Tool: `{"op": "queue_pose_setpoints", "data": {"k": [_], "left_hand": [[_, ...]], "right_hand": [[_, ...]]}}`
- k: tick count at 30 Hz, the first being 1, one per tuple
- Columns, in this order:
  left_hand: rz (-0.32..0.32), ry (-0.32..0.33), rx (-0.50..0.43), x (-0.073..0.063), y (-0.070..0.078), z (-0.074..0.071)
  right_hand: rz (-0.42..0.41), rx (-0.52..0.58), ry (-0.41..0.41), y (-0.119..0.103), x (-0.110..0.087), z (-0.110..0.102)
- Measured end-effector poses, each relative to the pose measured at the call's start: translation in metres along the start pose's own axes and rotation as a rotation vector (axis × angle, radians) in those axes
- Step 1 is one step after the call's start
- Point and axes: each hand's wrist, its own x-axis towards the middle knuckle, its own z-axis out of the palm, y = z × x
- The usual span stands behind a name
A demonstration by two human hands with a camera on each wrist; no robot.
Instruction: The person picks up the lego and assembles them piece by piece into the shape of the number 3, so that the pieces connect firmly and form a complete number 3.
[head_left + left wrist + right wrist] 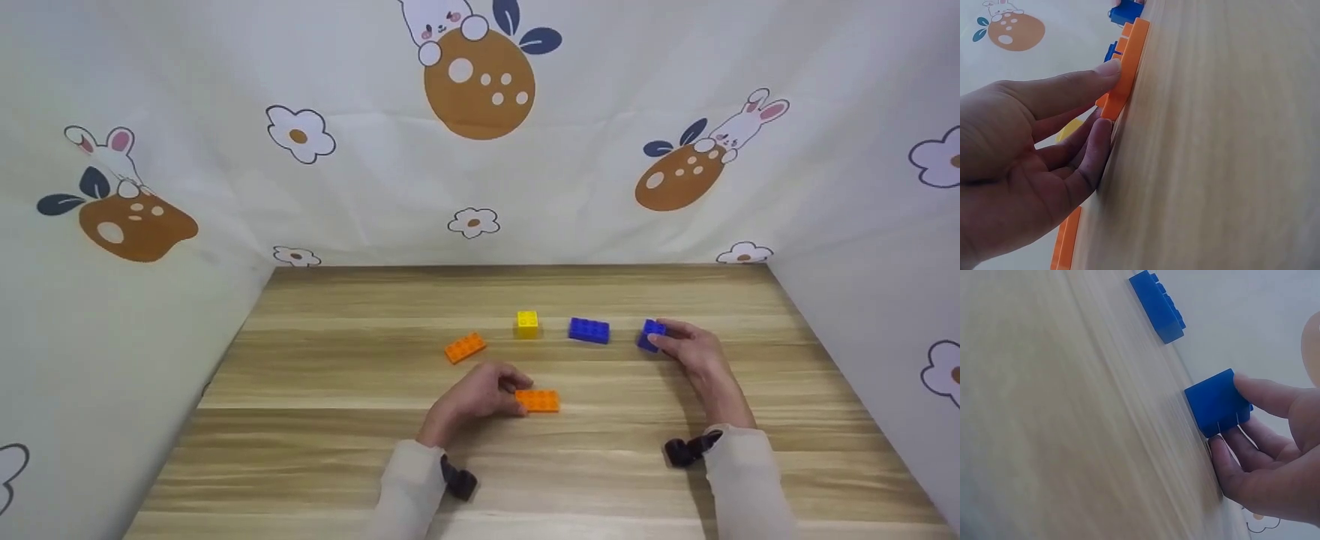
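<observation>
In the head view, my left hand pinches the left end of an orange building brick on the wooden table. The left wrist view shows the thumb on the studded side of this orange brick and curled fingers at its near end. Farther right, my right hand holds a short blue building brick between thumb and fingers. The right wrist view has that blue brick slightly tilted at the table surface; its far side is hidden.
A second orange brick, a yellow brick and a longer blue brick lie behind the left hand, spread across the wooden table. Patterned cloth stands at the back and sides. A black wrist device sits at the left cuff.
</observation>
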Motion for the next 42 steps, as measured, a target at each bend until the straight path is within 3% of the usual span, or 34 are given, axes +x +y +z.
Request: {"op": "queue_pose_setpoints", "data": {"k": [10, 18, 27, 35, 42], "left_hand": [[0.051, 0.023, 0.058, 0.000, 0.001, 0.003], [0.038, 0.006, 0.054, 0.000, 0.001, 0.000], [0.041, 0.005, 0.054, 0.000, 0.000, 0.001], [0.043, 0.022, 0.067, 0.001, -0.001, 0.001], [0.002, 0.028, 0.058, 0.002, 0.000, 0.002]], "right_hand": [[-0.043, -0.074, -0.007, -0.013, -0.009, 0.007], [-0.156, -0.147, -0.057, -0.035, -0.026, 0.018], [-0.226, -0.231, -0.041, -0.053, -0.046, 0.031], [-0.285, -0.262, -0.078, -0.060, -0.058, 0.039], [-0.331, -0.269, -0.129, -0.061, -0.062, 0.047]]}}
